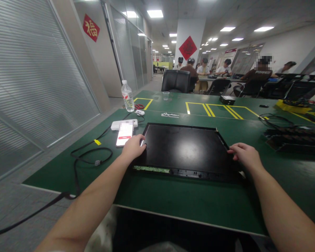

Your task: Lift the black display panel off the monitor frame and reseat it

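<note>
A black flat display panel (183, 145) lies on the green table in front of me, its glossy face up. Along its near edge runs a narrow green circuit board (151, 169). My left hand (134, 147) grips the panel's left edge, thumb and fingers closed around it. At the right edge, my right hand (243, 154) pinches the frame with bent fingers. A small pale piece (242, 174) shows by the near right corner; I cannot make out what it is. Just beyond my left hand, a phone (125, 133) with a lit screen leans on a white power strip (118, 124).
A water bottle (127, 96), red scissors (139, 106) and a plastic cup (166, 95) stand farther back on the green table (157, 192). A black cable (76, 164) winds along the left. Dark stacked frames (296, 140) lie at the right. Several people sit in the background.
</note>
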### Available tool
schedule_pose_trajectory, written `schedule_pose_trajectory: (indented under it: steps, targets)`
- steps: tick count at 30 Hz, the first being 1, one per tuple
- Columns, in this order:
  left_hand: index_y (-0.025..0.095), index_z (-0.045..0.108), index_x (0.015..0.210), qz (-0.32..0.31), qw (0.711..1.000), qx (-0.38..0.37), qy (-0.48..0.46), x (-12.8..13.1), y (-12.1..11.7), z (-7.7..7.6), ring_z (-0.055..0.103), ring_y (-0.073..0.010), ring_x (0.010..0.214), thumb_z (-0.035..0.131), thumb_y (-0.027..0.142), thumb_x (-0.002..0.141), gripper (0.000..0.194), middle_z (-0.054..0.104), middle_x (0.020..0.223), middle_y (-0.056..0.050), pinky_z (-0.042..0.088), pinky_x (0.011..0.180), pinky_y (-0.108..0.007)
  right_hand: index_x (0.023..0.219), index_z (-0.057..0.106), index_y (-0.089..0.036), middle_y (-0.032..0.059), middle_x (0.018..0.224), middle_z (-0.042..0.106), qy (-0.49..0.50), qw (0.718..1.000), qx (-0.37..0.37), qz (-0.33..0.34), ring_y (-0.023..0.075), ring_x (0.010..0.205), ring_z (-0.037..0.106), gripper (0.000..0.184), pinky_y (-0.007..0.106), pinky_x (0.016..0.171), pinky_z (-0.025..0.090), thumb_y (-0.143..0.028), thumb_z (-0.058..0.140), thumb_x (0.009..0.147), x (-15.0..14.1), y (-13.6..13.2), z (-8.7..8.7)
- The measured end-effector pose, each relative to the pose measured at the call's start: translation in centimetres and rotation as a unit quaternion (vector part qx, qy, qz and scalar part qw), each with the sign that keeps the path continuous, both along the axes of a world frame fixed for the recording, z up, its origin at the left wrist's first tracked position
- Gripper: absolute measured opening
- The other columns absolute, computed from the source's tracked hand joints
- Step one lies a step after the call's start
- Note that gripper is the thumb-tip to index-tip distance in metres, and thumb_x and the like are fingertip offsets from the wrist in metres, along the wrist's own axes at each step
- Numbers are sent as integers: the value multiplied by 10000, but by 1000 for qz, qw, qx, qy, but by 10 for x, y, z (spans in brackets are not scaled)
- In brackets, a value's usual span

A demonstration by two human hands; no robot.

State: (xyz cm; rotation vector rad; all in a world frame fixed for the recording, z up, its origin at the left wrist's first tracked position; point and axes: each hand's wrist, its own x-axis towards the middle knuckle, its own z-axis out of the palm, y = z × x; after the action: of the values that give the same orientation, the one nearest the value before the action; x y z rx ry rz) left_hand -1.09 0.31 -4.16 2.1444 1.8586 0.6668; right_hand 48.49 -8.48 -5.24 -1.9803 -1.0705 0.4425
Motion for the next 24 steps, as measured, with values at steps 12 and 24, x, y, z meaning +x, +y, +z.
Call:
schedule_pose_trajectory:
  steps: [12,24]
  targets:
    - [158,664,1444,34,992,-89,85,6,-10,26,795,-340,1131,681,244,1014,438,796,1365,-186,581,929,-388,854,750,-257,66,832,835,-39,999,-12,-5,199,521,633,220,375,641,541,-451,671,787,-1,-1,-1]
    - [168,755,1281,64,965,-161,195,5,-19,37,764,-428,1292,488,346,1103,366,797,1347,-259,608,966,-452,860,759,-259,86,884,797,-136,988,-64,-17,295,880,748,178,398,792,549,-362,772,715,19,8,-18]
